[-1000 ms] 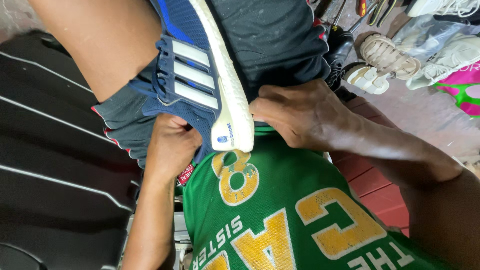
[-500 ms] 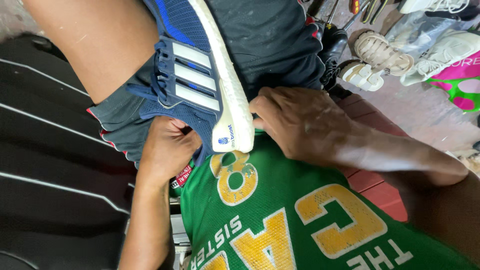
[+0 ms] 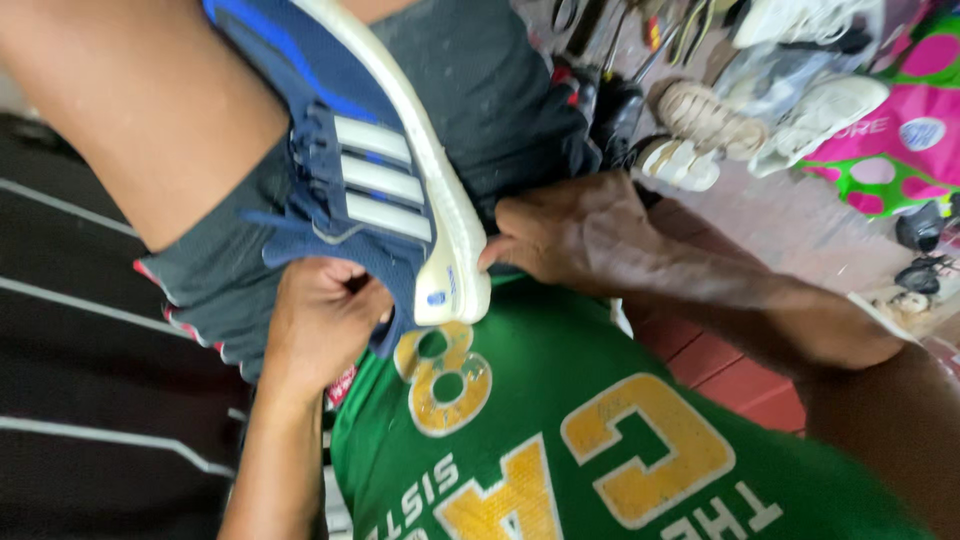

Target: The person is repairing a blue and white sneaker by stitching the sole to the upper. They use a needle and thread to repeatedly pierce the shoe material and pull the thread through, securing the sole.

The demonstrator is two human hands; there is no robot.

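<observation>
Slightly lower than half a second before, the right hand [image 3: 575,230] had spread open, fingertips touching the white sole of the navy shoe [image 3: 370,165] (three pale stripes) held over the lap; the left hand [image 3: 325,320] seemingly gripped its upper

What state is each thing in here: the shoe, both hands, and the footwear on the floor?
Blue sneaker: on its side on the lap, white sole facing right, laced.
Left hand: fingers curled on the sneaker's heel end.
Right hand: fingertips against the sole's edge.
Beige sandals: lying loose on the floor, untouched.
</observation>
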